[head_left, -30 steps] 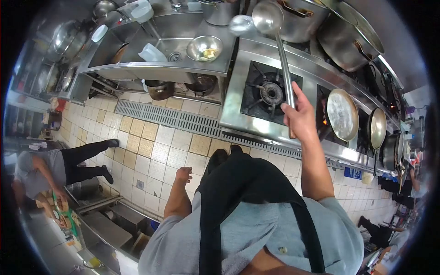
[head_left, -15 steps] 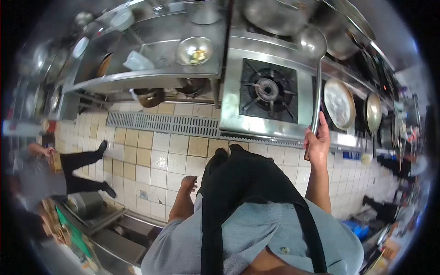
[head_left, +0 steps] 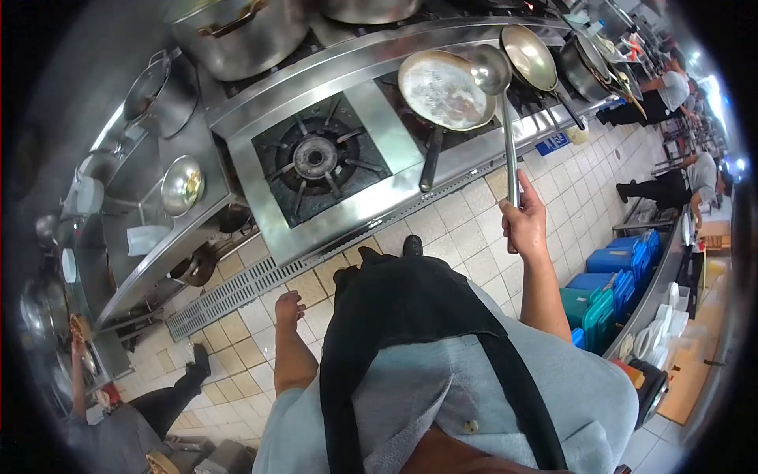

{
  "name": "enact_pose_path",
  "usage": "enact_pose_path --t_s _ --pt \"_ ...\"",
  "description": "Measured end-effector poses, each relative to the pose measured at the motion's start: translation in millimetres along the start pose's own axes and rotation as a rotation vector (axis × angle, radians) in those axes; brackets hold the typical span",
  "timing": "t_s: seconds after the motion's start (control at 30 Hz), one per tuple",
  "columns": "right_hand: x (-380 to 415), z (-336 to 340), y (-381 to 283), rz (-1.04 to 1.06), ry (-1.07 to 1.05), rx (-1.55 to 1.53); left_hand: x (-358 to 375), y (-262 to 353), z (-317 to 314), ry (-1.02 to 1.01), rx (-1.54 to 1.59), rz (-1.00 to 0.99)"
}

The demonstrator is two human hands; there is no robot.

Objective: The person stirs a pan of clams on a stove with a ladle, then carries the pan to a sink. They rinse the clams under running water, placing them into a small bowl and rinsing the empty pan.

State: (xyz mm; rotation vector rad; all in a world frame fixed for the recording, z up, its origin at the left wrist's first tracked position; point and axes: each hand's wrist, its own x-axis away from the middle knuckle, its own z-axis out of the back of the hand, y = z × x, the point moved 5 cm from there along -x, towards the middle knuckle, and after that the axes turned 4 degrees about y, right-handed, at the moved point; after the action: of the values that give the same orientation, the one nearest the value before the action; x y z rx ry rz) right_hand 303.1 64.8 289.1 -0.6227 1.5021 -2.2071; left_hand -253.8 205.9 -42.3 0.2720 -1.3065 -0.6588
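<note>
My right hand point(head_left: 525, 223) is wrapped around the long metal handle of a ladle point(head_left: 508, 134), and one finger stretches along it. The round bowl of the ladle overlaps the right edge of a frying pan point(head_left: 444, 88) in this view. That pan has a whitish, foamy-looking inside, and its dark handle points toward me. To its right on the stove lies a second frying pan point(head_left: 527, 57). Low at my left side hangs my left hand point(head_left: 290, 306), above the tiled floor, its fingers loosely bent and nothing visible in them.
An unlit gas burner point(head_left: 313, 159) is left of the foamy pan. Large pots point(head_left: 237, 43) stand behind it. A metal bowl point(head_left: 182, 186) sits on the left counter. Blue bins point(head_left: 620, 261) line the right side. Co-workers point(head_left: 671, 91) stand at right and lower left.
My view has swung to the right along the stove. The ladle, still in my right hand, has moved from beside the burner to over the frying pan's edge. My left hand stays low.
</note>
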Motion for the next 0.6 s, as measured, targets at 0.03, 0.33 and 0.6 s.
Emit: enact_pose_path --t_s 0.03,0.33,0.6 --pt "-2.6 6.9 2.6 -0.019 -0.013 0.031 2.2 -0.5 -14.6 -0.038 -0.017 -0.002" --pt "-40.0 50.0 14.6 -0.245 -0.365 -0.473 12.6 -58.6 -130.4 -0.245 -0.346 -0.186" --pt "-31.1 53.4 24.0 -0.642 -0.705 -1.305 35.4 -72.5 -143.9 -0.27 -0.447 -0.264"
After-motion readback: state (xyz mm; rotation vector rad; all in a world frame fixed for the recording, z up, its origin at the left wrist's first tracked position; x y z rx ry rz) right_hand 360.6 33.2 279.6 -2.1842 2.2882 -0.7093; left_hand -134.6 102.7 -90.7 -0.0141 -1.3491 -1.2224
